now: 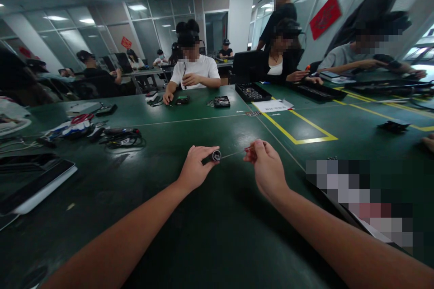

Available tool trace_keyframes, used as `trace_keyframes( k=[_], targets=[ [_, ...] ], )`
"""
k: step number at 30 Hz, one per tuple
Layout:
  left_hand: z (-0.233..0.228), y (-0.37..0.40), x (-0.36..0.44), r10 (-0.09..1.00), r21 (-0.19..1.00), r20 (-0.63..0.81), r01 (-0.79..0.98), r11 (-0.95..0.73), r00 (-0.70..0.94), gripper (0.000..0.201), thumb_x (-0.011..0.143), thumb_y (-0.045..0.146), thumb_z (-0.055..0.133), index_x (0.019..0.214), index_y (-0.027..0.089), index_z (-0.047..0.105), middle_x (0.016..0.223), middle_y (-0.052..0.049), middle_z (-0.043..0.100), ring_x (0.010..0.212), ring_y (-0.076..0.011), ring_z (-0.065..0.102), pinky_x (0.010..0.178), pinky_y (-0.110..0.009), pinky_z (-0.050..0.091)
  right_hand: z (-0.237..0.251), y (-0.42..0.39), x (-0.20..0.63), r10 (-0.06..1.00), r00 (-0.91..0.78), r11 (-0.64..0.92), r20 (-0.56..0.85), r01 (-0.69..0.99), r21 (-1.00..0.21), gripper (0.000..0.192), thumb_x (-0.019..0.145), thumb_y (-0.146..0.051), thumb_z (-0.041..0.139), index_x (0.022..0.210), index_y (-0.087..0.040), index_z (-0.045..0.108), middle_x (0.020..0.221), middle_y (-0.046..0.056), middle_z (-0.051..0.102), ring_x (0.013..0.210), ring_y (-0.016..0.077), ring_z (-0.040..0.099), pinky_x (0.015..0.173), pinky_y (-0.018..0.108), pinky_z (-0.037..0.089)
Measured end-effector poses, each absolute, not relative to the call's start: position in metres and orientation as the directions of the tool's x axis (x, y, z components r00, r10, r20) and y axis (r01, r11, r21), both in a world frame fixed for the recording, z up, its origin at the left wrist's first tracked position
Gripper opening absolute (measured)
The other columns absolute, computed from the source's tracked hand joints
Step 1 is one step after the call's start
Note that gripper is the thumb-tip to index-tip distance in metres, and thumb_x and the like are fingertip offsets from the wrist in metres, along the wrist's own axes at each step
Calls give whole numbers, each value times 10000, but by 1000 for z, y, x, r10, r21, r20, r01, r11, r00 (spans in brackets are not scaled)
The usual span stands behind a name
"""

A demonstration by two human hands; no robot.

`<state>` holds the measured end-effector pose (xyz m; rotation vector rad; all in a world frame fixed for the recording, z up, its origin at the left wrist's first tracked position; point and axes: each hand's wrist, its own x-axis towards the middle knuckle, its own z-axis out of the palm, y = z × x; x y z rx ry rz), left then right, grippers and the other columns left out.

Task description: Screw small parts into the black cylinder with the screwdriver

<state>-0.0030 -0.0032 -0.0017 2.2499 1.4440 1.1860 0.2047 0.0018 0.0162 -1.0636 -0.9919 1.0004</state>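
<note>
Just above the table, my left hand (198, 167) is closed around a small round cylindrical part (216, 156), its thumb and fingers on the rim. The part's open end faces me, with a pale ring and a dark inside. To the right, my right hand (266, 162) pinches the reddish end of a slim screwdriver-like tool (233, 154). Its thin shaft points left and reaches the round part's edge; whether the tip touches or enters it, I cannot tell. Fingers hide most of the tool's handle.
On the green table (162, 235), cables (125, 137) and a flat dark device (34, 185) lie left. A black parts tray (252, 92), white paper (274, 105) and yellow tape lines are farther off. A person in a white shirt (208, 70) works opposite; others sit right.
</note>
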Motion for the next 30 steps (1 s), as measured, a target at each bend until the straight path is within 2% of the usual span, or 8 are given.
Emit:
trace_keyframes(
  k=[7,12,20,25,30],
  targets=[
    [-1,-3,-2,858,572,482,677,-464,181,418,841,188,785,1232,295,682,1221,-39,715,1158,-263,621,1144,-582,315,25,-8,205,930,189,313,316,48,-948,271,969,-474,510,910,-223,593,767,3,634,695,171,601,690,339,509],
    [-1,-3,-3,866,562,466,696,-448,181,395,852,201,775,1220,314,686,1225,-30,714,1178,-263,615,1162,-601,266,30,-14,204,903,176,378,392,106,-920,252,989,-454,480,950,-227,583,801,16,638,736,182,620,720,348,512],
    [1,-3,-1,872,548,456,715,-433,178,382,834,191,789,1185,312,702,1192,-27,724,1156,-259,625,1170,-610,246,25,-11,208,877,74,435,474,294,-851,236,1016,-427,450,975,-233,577,819,22,659,756,192,625,720,354,476],
    [-1,-2,-3,875,557,456,714,-424,164,388,849,224,778,1216,315,691,1215,-36,714,1172,-263,616,1173,-601,249,28,-12,210,865,99,432,492,352,-830,215,1015,-402,441,956,-235,564,814,22,660,730,195,609,697,356,454],
    [0,-3,-3,875,550,447,715,-432,184,386,848,220,782,1211,314,693,1209,-37,715,1170,-262,609,1154,-582,275,27,-15,209,841,93,480,532,323,-815,204,1024,-394,434,986,-239,561,843,23,663,767,195,621,720,349,465]
  ],
)
